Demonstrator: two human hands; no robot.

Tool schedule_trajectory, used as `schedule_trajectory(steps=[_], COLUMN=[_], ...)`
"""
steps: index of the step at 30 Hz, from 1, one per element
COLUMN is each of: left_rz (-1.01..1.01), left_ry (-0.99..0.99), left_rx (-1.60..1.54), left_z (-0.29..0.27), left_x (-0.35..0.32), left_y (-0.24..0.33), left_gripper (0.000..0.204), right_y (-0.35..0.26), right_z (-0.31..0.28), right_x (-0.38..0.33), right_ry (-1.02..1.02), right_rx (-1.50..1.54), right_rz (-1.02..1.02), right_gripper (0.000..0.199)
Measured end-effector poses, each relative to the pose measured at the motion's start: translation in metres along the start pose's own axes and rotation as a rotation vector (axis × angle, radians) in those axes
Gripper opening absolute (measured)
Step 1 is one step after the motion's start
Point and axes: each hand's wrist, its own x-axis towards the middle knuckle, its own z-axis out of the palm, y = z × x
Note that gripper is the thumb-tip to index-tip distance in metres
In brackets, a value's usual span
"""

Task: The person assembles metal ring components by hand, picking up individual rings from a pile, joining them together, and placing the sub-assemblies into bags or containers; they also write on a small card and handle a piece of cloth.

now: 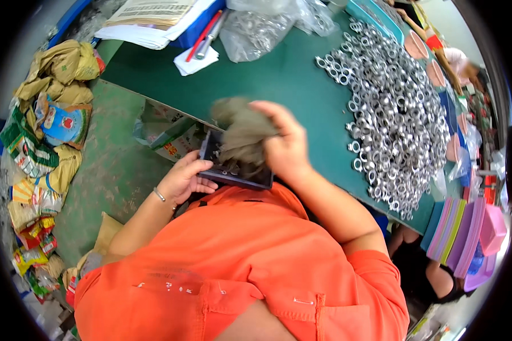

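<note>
Nearest, the front of an orange shirt [170,250] fills the lower middle of the view. Just beyond it, at the near edge of the table, is a small dark box [239,180], rectangular and low-walled, its black rim straight and its inside partly hidden by a cloth; what lies in the bottom cannot be made out. The person's left hand [182,179] grips the box's left end, thumb up at the rim and fingers curled lower down, a silvery bangle at the wrist.

The right hand [287,142] pinches the cloth [242,128] between thumb and fingers. The cloth is dull grey-brown, bunched in loose folds and blurred, its lower part hanging over the box. An open bag [170,133], pale green with red marks, stands just left of the box.

Beyond spreads the green tabletop [210,74]. A broad heap of shiny silver metal rings [401,108] covers its right side; at the far side lie a clear plastic bag [253,34] and a red pen [203,35].
</note>
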Motion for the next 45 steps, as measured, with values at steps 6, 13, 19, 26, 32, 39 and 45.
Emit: schedule_trajectory(steps=[6, 13, 19, 26, 32, 39, 45], left_rz=[0.013, -0.018, -0.027, -0.049, -0.06, -0.086, -0.062], left_ry=[-0.01, -0.014, -0.039, -0.039, -0.062, -0.071, -0.055], left_rx=[-0.023, -0.046, -0.057, -0.007, 0.023, 0.049, 0.012], left_z=[-0.001, -0.002, 0.0, 0.003, 0.013, 0.014, 0.009], left_x=[0.002, 0.006, 0.006, 0.007, 0.01, 0.014, 0.01], left_y=[-0.003, -0.003, 0.001, 0.005, 0.005, 0.004, 0.004], left_gripper=[0.056, 0.058, 0.056, 0.048, 0.046, 0.049, 0.052], right_y=[0.033, 0.102, 0.053, 0.014, 0.034, 0.035, 0.035], right_z=[-0.074, -0.075, -0.044, 0.001, -0.108, -0.053, -0.084], right_x=[0.12, 0.145, 0.067, -0.005, 0.018, 0.004, 0.028], right_ry=[0.368, -0.055, -0.402, -0.339, 0.421, 0.018, 0.258], right_rx=[-0.12, -0.85, -0.586, -0.114, -0.959, -0.644, -0.702], right_rz=[0.002, -0.187, -0.321, -0.208, -0.046, -0.152, -0.169], right_gripper=[0.047, 0.041, 0.042, 0.037, 0.036, 0.04, 0.041])
